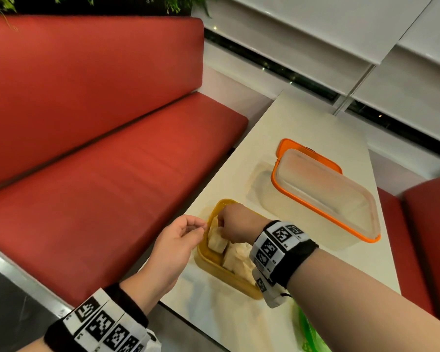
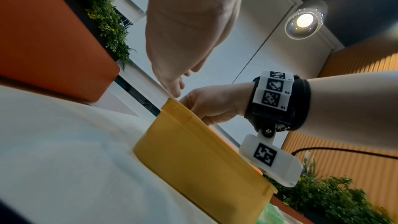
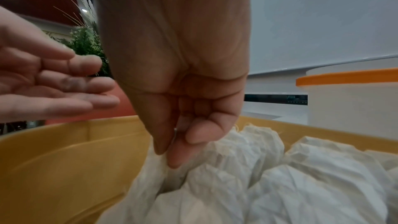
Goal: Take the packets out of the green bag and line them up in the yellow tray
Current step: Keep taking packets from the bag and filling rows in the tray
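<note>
The yellow tray point(image 1: 221, 273) sits near the table's left edge with several white crumpled packets point(image 1: 239, 257) inside. My right hand point(image 1: 221, 226) reaches down into the tray's far end. In the right wrist view its fingers point(image 3: 172, 156) pinch the top of one packet point(image 3: 150, 176). My left hand point(image 1: 198, 228) hovers just left of the tray rim, fingers relaxed and holding nothing point(image 3: 64, 88). A strip of the green bag point(image 1: 311, 334) shows at the bottom right, mostly hidden under my right forearm.
A clear container with an orange rim point(image 1: 325, 196) stands behind and to the right of the tray, resting on an orange lid point(image 1: 290, 146). A red bench seat point(image 1: 99, 186) runs along the table's left edge. The white table point(image 1: 239, 323) shows bare in front of the tray.
</note>
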Demonstrator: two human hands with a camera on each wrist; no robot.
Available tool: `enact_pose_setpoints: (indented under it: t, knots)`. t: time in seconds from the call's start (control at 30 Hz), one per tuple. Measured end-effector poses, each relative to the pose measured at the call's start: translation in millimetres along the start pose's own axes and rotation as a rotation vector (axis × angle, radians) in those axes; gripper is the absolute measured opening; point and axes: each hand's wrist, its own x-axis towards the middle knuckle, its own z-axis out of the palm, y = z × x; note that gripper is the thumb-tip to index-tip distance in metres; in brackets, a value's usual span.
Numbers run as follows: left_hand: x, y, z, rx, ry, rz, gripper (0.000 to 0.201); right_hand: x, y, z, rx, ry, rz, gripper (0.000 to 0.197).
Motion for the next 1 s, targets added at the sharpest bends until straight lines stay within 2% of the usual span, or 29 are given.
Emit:
enact_pose_setpoints:
  t: [0.1,0.2,0.33,0.4,0.47,0.63,0.73,0.83,0.93,1.0]
  knots:
    - [0,1,-1,-0.035,0.009,-0.003,0.012,2,-5,-1,-0.100,-0.048,0.012,0.019]
    - [-1,0,-2,-0.044,0.010,-0.007,0.016,4,-7,2,-0.173,-0.060,0.021,0.012]
    - [-3,3,1,-0.038,-0.004,-0.015,0.018,5,-3,4,-0.086,-0.004,0.044,0.023]
    - [-4,6,3,-0.041,-0.009,-0.019,0.017,0,0,0,-0.032,0.019,0.058,0.016]
    - [-4,7,5,-0.046,-0.011,-0.023,0.017,-10,4,-7,0.022,0.039,0.057,0.018]
    - [-7,8,23,-0.036,-0.041,-0.031,0.018,-63,25,-25,0.246,0.151,0.025,0.020]
    - [-10,10,45,-0.010,-0.099,-0.018,0.017,-107,47,-18,0.441,0.220,0.047,0.018]
    - [-18,10,71,0.019,-0.188,-0.009,0.017,-150,84,4,0.545,0.279,0.121,0.014]
    - [-30,4,102,0.101,-0.295,-0.015,0.016,-187,131,41,0.576,0.338,0.264,0.002]
    - [-39,-3,120,0.209,-0.348,-0.014,0.015,-204,156,69,0.565,0.359,0.367,0.007]
